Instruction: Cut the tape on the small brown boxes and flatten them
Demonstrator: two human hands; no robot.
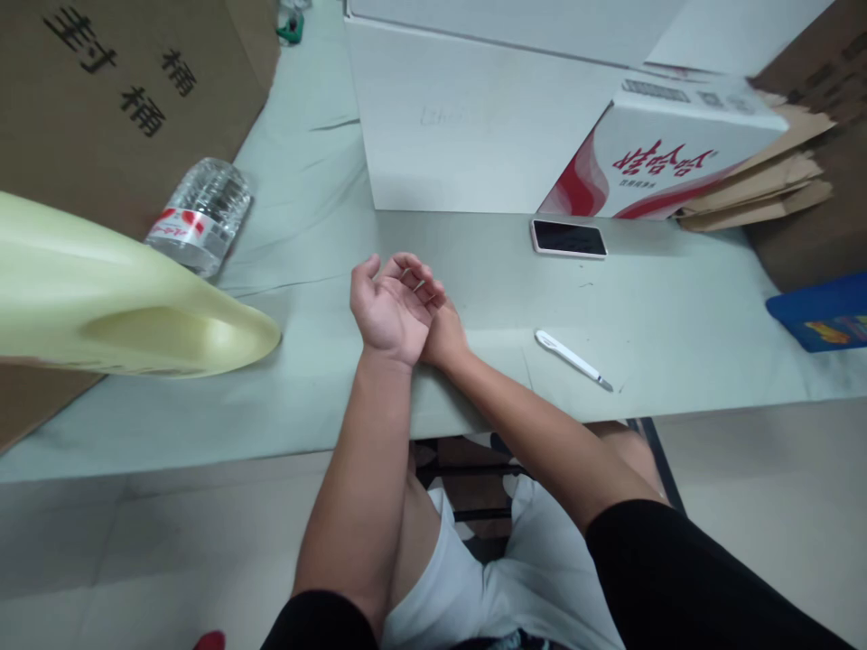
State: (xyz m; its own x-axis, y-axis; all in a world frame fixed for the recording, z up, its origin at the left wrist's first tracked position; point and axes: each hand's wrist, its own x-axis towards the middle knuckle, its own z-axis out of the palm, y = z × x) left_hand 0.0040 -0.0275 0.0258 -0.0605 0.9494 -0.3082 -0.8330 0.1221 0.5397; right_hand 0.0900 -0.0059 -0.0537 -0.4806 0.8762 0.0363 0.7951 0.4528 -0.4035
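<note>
My left hand (396,311) rests palm up near the front edge of the table, its fingers loosely curled, its thumb apart and nothing in the palm. Against it lies my right hand (443,334), its wrist bent; its fingers are mostly hidden behind the left hand. To the right of both hands is a slim white pen-shaped tool (573,358) with a blue ring and a grey tip. Farther back, a phone (569,239) lies flat with a dark screen, touched by neither hand.
White cartons (474,117) and a red-and-white box (650,162) stand at the back. Left are a clear plastic bottle (203,212), a large brown carton (135,81) and a pale yellow smooth object (135,289). A blue package (823,311) sits at the right edge.
</note>
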